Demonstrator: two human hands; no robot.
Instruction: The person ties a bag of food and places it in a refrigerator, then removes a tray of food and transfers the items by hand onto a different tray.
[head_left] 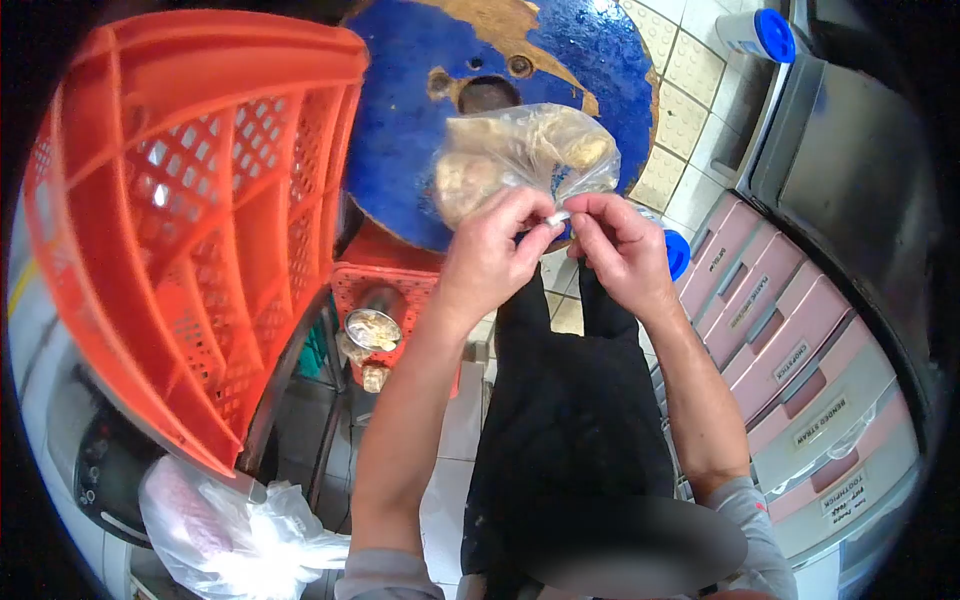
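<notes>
Bag point(525, 155) dangling over floor: your left hand point(492, 250), right hand point(622, 245) pinching only thin neck; slipping pinch risking spilling contents.

Bag point(525, 155): thin clear plastic, glossy, crinkled. Crate point(200, 200): orange moulded plastic, matt lattice. Round top point(420, 110): wood, chipped glossy blue paint. Drawers point(790, 360): smooth pink plastic.

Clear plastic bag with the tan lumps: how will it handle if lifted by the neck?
The plastic bag is thin crinkled film, so probably floppy, sagging around its lumps. Both hands, left hand and right hand, pinch its neck; the film looks slippery.
</notes>
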